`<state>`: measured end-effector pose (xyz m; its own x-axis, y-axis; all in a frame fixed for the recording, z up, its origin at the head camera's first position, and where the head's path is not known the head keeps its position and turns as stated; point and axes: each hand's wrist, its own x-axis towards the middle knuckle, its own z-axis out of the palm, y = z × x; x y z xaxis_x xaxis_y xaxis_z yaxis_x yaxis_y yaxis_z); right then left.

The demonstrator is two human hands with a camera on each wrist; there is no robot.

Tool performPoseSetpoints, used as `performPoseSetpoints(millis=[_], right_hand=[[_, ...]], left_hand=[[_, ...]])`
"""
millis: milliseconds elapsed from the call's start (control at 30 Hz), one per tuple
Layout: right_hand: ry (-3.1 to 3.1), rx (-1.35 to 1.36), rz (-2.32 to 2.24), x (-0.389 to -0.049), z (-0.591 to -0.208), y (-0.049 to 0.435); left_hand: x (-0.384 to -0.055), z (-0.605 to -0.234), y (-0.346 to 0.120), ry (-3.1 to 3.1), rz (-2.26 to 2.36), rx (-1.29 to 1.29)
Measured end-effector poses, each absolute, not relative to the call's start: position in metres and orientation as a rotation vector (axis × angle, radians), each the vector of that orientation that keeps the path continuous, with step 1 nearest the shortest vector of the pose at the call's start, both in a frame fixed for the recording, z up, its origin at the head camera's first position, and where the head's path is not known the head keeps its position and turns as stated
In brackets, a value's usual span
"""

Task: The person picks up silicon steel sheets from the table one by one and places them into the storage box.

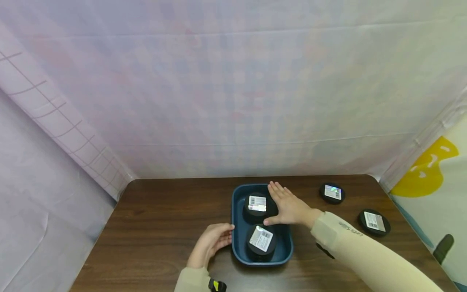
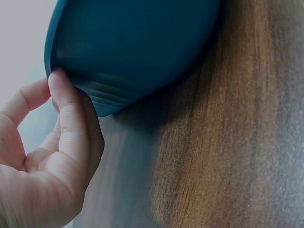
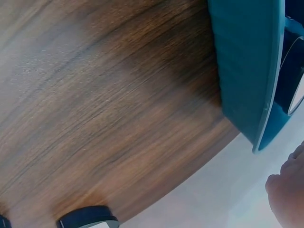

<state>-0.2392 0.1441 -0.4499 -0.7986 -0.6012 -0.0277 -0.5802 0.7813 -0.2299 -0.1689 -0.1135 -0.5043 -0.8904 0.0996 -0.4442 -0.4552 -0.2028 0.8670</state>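
A blue rectangular tray (image 1: pixel 236 239) with rounded corners stands on the table. Two round black containers with white labels are inside: the far container (image 1: pixel 251 215) and the near container (image 1: pixel 260 253). My left hand (image 1: pixel 215 239) pinches the tray's left rim between thumb and fingers; the left wrist view shows this pinch (image 2: pixel 57 156) close up. Over the tray's right side is my right hand (image 1: pixel 288 207), fingers straight and thumb spread, right beside the far container. Only part of the right hand (image 3: pixel 289 190) shows in the right wrist view, beyond the tray's outer wall.
Two more round black containers lie on the table to the right, one farther back (image 1: pixel 332 193) and one nearer (image 1: pixel 373 223), both labelled. The brown wooden table (image 1: pixel 157 227) ends at a pale patterned cloth backdrop (image 1: pixel 219 101). Cloth also hangs at both sides.
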Motion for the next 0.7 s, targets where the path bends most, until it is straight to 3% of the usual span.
performPoseSetpoints(millis=[700], right_hand=[[2.900,-0.892,-0.314,-0.231,-0.450,0.171]], left_hand=[[-0.169,-0.505,-0.113,1.714,2.140,-0.415]])
